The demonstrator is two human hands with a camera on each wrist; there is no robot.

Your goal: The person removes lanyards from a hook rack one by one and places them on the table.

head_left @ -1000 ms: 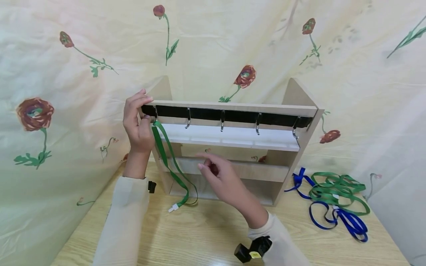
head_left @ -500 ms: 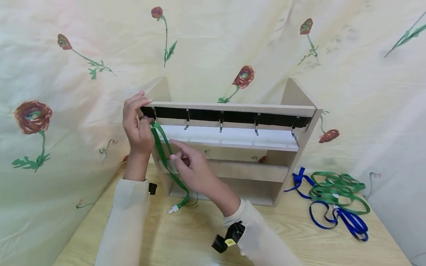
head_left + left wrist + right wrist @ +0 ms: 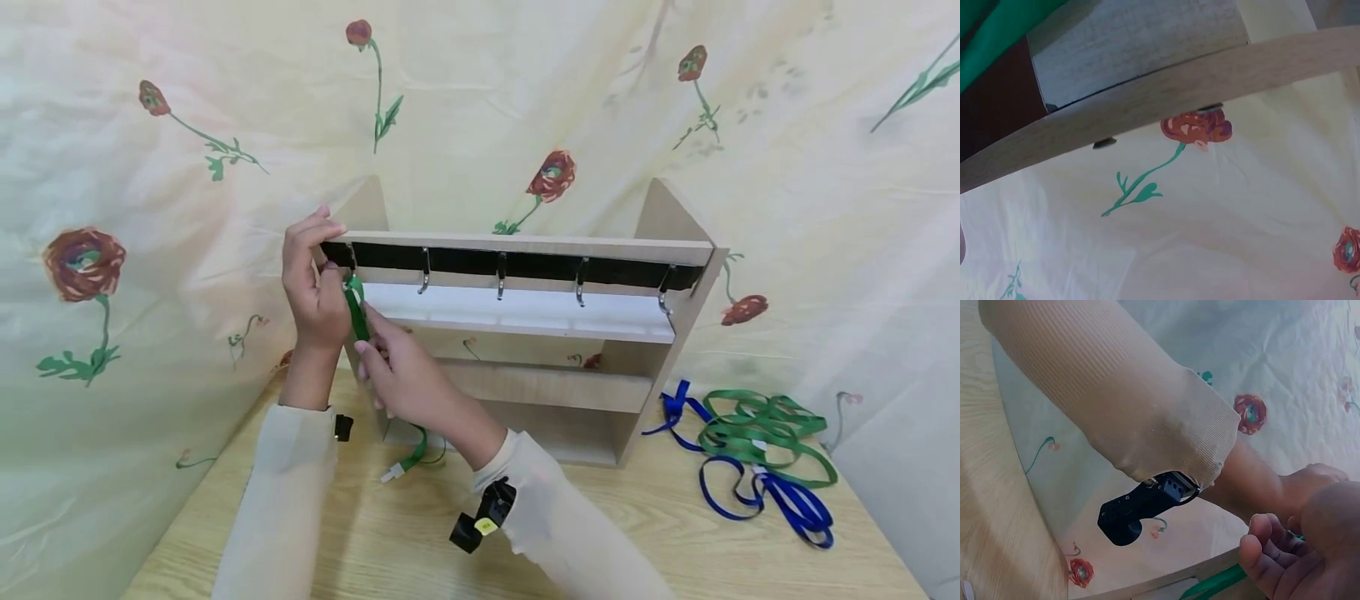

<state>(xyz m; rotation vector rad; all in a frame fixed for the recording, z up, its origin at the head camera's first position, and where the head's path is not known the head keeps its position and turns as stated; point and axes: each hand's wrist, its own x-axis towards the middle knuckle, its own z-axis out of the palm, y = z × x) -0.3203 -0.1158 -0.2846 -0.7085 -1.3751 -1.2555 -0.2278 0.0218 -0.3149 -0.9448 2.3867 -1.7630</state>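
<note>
A green lanyard [image 3: 357, 310] hangs at the leftmost hook of a wooden rack [image 3: 540, 385], its white clip [image 3: 392, 473] dangling low in front. My left hand [image 3: 311, 287] grips the rack's top left corner, fingers over the rail and thumb beneath, close to the lanyard's top. Just below, my right hand [image 3: 401, 367] pinches the lanyard's straps between thumb and fingers, covering their middle stretch. Its curled fingers [image 3: 1266, 550] show in the right wrist view, with the green strap [image 3: 1216, 584] beside them. In the left wrist view, green strap [image 3: 1007, 28] fills the upper left corner.
Several more metal hooks line the rack's black strip [image 3: 465, 260]. On the table's right side lie a heap of green lanyards [image 3: 765, 429] and blue lanyards [image 3: 798, 504]. Flowered cloth [image 3: 465, 108] hangs behind and at both sides of the table [image 3: 420, 542].
My right hand has moved left from in front of the rack's middle to the hanging lanyard, now pinching its straps together. My left hand has stayed at the corner.
</note>
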